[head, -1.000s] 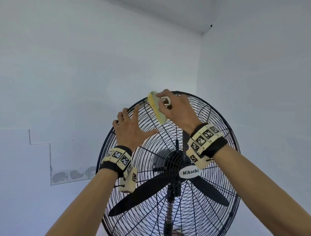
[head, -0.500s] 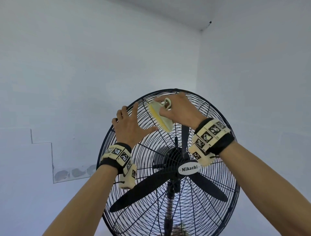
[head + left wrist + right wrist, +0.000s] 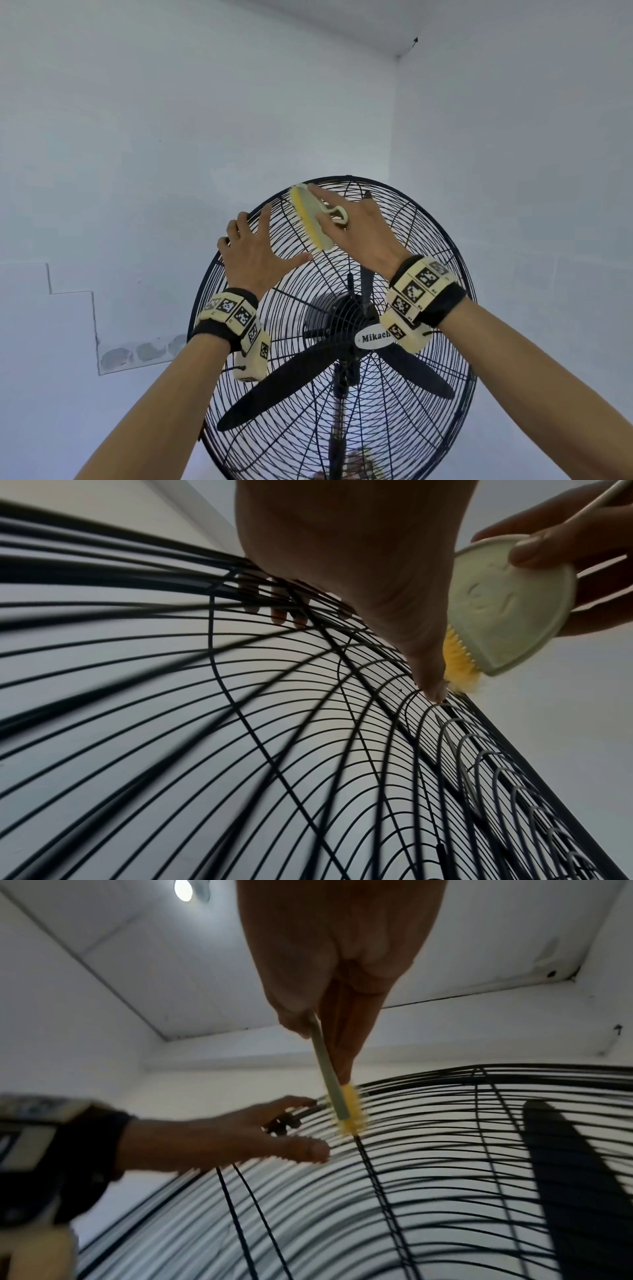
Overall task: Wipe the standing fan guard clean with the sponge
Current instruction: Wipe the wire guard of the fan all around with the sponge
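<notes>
1. Up at the top of the fan guard [image 3: 404,219], the right hand [image 3: 356,233] grips the one sponge [image 3: 310,216], a pale-backed pad with a yellow scrubbing face, thumb and fingers pinching its back.
2. The yellow face lies against the wires just below the rim, its long axis slanting from upper left down to lower right.
3. The left hand [image 3: 255,253] lies spread on the guard's upper-left rim, fingers straight, thumb tip just beside the sponge's lower end; it seems to be steadying the fan.
4. I judge the unwiped wires run down and to the right, on the right hand's side.
5. Count: one fan, one sponge, two hands, three blades [image 3: 291,380] behind the wires.
</notes>
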The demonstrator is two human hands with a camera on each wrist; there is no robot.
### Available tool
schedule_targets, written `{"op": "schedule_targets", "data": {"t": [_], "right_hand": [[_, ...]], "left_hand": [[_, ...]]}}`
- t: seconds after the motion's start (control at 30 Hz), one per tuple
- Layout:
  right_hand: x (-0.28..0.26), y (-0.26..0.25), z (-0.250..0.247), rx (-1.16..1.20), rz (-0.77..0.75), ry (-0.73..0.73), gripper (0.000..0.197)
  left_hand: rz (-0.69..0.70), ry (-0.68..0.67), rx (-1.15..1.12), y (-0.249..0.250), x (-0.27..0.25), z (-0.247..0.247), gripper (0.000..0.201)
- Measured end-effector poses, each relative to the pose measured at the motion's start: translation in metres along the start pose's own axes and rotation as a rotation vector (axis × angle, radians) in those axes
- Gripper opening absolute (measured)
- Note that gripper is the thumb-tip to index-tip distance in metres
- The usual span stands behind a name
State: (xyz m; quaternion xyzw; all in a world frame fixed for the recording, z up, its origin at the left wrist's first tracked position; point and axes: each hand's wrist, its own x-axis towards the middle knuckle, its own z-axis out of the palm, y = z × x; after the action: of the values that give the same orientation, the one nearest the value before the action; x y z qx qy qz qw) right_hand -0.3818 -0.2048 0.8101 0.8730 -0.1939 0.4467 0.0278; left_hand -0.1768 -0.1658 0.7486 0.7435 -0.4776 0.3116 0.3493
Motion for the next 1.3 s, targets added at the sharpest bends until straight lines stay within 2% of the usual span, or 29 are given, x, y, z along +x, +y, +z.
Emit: {"op": "schedule_targets", "data": {"t": [0.07,0.2,0.37,0.57,0.7,0.77,0.9,1.1,1.17,1.3], "right_hand": [[-0.011,0.001,0.001,-0.007,-0.016,-0.012,0.05],[-0.018,0.001,-0.009,-0.101,0.056,-0.095,0.045],[-0.019,0.0,-0.001,-0.004,-0.047,0.026,0.049],[-0.021,-0.004,-0.007,-0.146,0.061,-0.105,0.044],[-0.025,-0.003,-0.006,-0.011,0.004,-0.006,0.048],[-0.031,0.004,0.0,-0.022,0.002,-0.032,0.049],[-0.032,0.006,-0.01,-0.15,0.079,-0.175,0.046],[-0.041,0.013,-0.002,0.013,-0.013,0.005,0.047],[-0.047,0.016,-0.001,-0.014,-0.046,-0.018,0.049],[-0.046,0.027,-0.007,-0.108,0.062,-0.16,0.042]], "left_hand": [[-0.002,0.0,0.003,0.001,0.001,0.0,0.13],[-0.011,-0.013,-0.003,-0.003,0.003,0.001,0.13],[-0.002,-0.001,-0.01,-0.001,0.001,0.001,0.128],[-0.015,-0.003,-0.005,-0.003,0.002,0.001,0.13],[-0.001,0.006,-0.013,-0.002,0.001,0.002,0.129],[-0.003,0.0,-0.01,-0.001,0.001,0.002,0.129],[-0.012,-0.004,0.002,-0.003,0.002,0.001,0.129],[0.001,0.011,-0.017,-0.001,0.0,0.001,0.129],[-0.005,0.003,-0.018,-0.002,0.001,0.001,0.13],[-0.01,0.006,-0.015,-0.002,0.0,-0.001,0.131]]}}
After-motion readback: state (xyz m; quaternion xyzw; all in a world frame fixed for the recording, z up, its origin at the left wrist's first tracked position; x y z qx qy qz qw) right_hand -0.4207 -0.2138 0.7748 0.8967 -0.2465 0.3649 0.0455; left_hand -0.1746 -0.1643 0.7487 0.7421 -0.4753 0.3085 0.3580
